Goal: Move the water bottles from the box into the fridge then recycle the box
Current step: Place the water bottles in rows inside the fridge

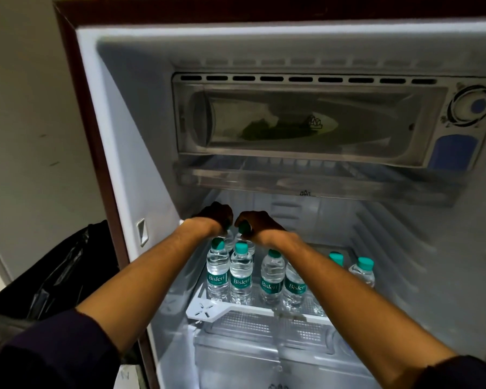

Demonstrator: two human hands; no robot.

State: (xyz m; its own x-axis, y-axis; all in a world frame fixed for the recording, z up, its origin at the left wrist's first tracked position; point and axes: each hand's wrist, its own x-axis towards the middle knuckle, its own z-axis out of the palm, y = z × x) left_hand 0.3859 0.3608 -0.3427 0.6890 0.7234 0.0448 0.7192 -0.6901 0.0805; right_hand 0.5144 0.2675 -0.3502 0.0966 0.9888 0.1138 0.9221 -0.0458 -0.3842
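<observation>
Standing green-capped bottles (240,276), shelved upright

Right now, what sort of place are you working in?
Probably a home or small room, at an open mini fridge: freezer box above, Bisleri water bottles on its shelf, black bin bag alongside.

A home kitchen corner: a small single-door fridge (264,51) stands against a plain wall (26,122), beside a black bin bag (62,276).

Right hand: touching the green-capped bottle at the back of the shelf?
Touching. In the head view the right hand curls round the green cap of the back bottle, no gap showing.
</observation>
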